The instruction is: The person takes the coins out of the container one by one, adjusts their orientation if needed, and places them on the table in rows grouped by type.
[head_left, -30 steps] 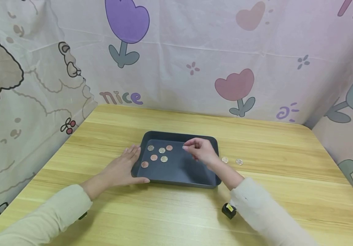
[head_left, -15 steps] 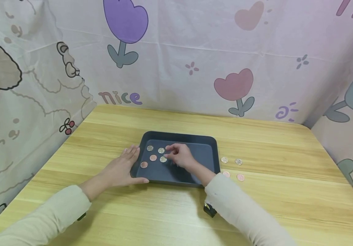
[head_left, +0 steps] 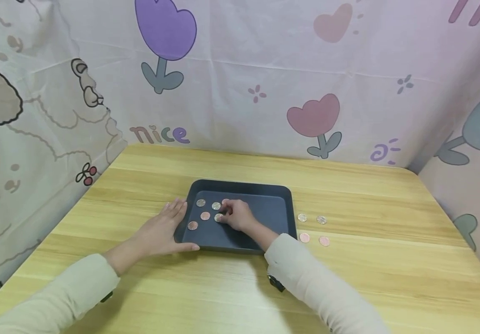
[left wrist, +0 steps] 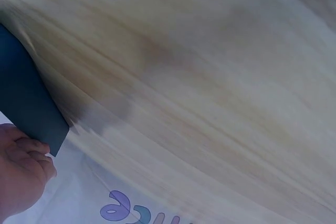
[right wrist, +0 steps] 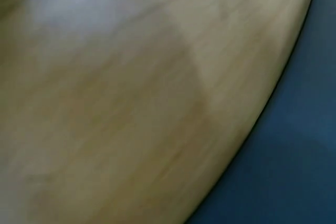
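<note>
A dark tray (head_left: 279,218) lies on the wooden table (head_left: 369,273). Several copper and silver coins (head_left: 200,202) lie in its left half. My left hand (head_left: 156,232) rests flat against the tray's left rim, thumb along the front edge; the left wrist view shows its fingers (left wrist: 23,163) by the tray corner (left wrist: 26,98). My right hand (head_left: 222,217) is inside the tray, fingers curled, its fingertips pinching a coin (head_left: 218,217) down among the others. The right wrist view shows only the tray (right wrist: 294,156) and table.
Several more coins (head_left: 302,217) lie on the table just right of the tray. Patterned cloth walls (head_left: 265,69) close in the back and both sides. A small black device (head_left: 276,283) sits under my right wrist.
My right hand has moved left across the tray, from its middle to the cluster of coins, and lowered onto them. The left hand has stayed on the tray's rim.
</note>
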Demonstrator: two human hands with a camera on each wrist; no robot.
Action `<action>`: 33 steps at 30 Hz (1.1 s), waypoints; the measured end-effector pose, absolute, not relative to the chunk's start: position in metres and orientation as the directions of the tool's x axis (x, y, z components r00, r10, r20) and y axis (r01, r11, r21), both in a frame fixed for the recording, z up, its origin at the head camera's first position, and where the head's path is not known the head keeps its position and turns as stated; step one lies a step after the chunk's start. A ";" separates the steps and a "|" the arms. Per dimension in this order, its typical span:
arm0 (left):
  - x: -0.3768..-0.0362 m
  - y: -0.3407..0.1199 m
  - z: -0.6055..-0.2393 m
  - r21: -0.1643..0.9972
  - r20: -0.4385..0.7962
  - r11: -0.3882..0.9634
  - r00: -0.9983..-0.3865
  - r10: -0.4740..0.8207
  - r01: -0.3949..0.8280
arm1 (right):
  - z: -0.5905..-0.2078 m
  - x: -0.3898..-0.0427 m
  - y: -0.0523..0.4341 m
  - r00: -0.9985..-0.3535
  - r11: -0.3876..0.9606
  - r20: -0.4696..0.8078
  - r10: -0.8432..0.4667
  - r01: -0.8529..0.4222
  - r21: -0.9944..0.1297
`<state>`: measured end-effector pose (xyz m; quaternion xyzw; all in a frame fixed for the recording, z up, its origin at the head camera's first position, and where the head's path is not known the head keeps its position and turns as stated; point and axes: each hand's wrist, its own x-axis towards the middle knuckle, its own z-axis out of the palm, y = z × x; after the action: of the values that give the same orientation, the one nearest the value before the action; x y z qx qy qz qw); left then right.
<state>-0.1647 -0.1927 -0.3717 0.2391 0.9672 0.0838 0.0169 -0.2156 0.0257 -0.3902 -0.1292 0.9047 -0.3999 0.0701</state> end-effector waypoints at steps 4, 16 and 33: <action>-0.163 -0.194 -0.371 0.168 0.012 0.871 -0.885 0.466 0.461 | -0.390 -0.214 0.022 -0.954 0.702 -0.024 -0.300 -0.203 -0.683; -0.162 -0.193 -0.377 0.175 0.012 0.871 -0.885 0.465 0.460 | -0.395 -0.206 0.024 -0.961 0.694 0.010 -0.276 -0.207 -0.689; -0.164 -0.193 -0.374 0.151 0.024 0.868 -0.880 0.475 0.473 | -0.364 -0.196 0.071 -0.990 0.528 -0.043 -0.132 -0.033 -0.848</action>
<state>-0.1641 -0.1927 -0.3742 0.2452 0.9664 0.0764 0.0071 -0.1963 0.0711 -0.3643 -0.0474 0.8727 -0.4833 0.0509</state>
